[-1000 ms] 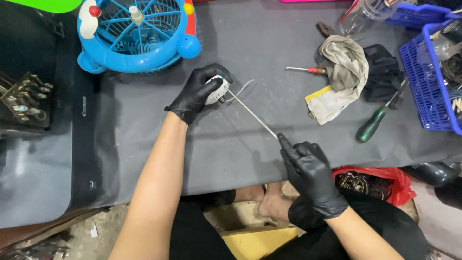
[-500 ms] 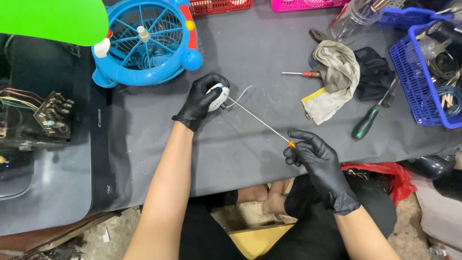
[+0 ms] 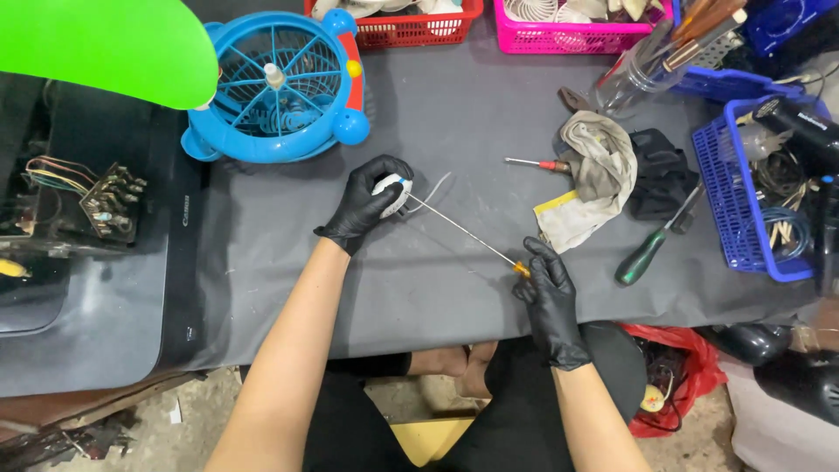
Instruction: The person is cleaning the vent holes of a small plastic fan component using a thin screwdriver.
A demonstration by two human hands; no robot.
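**2 gloved hands on a small white part and a long thin screwdriver**

We see the left hand (image 3: 365,205) in a black glove, fingers curled tight around a small round white part (image 3: 393,194) near the centre of the grey work mat (image 3: 454,105). The right hand (image 3: 549,297), also gloved, sits at 4 o'clock from the left, fingers pinched on the orange handle end of a long thin screwdriver (image 3: 459,232). Its shaft runs up toward 10 o'clock, tip meeting the white part. A thin white wire (image 3: 434,186) trails off the part toward 2 o'clock.

We note a blue toy fan (image 3: 275,87) at 11 o'clock of the left hand, well apart. A dirty rag (image 3: 599,175) lies at 1 o'clock of the right hand, a small red-handled screwdriver (image 3: 537,163) touching its left edge. A green-handled screwdriver (image 3: 651,245) lies at 3 o'clock, near a blue basket (image 3: 730,210).
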